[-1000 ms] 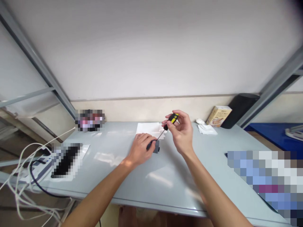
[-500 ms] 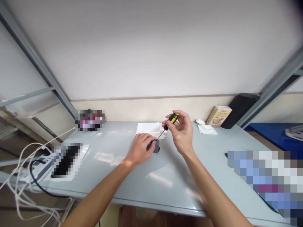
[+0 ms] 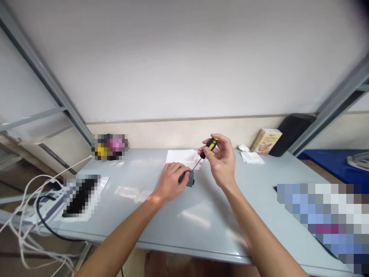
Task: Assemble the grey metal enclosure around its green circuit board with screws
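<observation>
My right hand [image 3: 221, 161] is closed round the black and yellow handle of a screwdriver [image 3: 211, 146]. Its thin shaft slants down to the left, and the tip meets the top of a small dark grey boxy part [image 3: 190, 179]. My left hand [image 3: 174, 179] grips that part and holds it down on the table, with thumb and fingers pressed round it. Much of the part is hidden under the fingers, so its kind does not show. Behind my left hand lies folded white paper [image 3: 180, 156].
The grey table [image 3: 132, 219] backs onto a wall. A crumpled tissue [image 3: 251, 157], a yellowish box [image 3: 265, 141] and a black cylinder [image 3: 291, 134] stand at back right. White cables [image 3: 21, 238] hang at the left edge. Blurred items lie at both sides.
The screwdriver handle has turned slightly in my right hand. My left hand and the grey part keep their place.
</observation>
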A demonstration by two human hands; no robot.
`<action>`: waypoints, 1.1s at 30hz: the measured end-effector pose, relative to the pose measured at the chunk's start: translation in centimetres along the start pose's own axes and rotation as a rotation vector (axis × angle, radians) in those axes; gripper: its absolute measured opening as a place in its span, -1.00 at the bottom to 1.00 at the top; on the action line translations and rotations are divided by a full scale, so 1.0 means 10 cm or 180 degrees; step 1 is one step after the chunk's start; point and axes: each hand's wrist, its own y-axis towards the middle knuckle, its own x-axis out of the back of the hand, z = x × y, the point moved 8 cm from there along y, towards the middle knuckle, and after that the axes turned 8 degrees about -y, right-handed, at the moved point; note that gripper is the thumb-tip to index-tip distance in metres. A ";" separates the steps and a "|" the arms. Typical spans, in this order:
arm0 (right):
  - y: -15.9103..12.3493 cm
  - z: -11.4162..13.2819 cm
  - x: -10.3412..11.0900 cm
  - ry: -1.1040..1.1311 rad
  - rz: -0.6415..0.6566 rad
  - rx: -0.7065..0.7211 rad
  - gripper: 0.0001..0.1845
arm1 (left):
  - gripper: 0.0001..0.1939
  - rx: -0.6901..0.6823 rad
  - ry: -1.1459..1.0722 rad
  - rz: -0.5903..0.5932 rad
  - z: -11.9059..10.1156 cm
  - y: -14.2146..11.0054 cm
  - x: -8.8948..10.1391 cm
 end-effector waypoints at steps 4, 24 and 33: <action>0.00 0.00 0.01 0.0009 -0.0033 -0.0038 -0.62 | -0.81 -0.0028 -0.0006 -0.0023 0.00 0.00 0.01; 0.00 0.00 -0.01 0.0083 0.0042 -0.0055 -0.60 | -0.82 0.0018 -0.0009 -0.0024 0.01 -0.01 0.00; 0.00 0.00 -0.02 0.0048 0.0012 -0.0039 -0.60 | -0.82 0.0036 0.0009 0.0007 0.01 -0.01 -0.01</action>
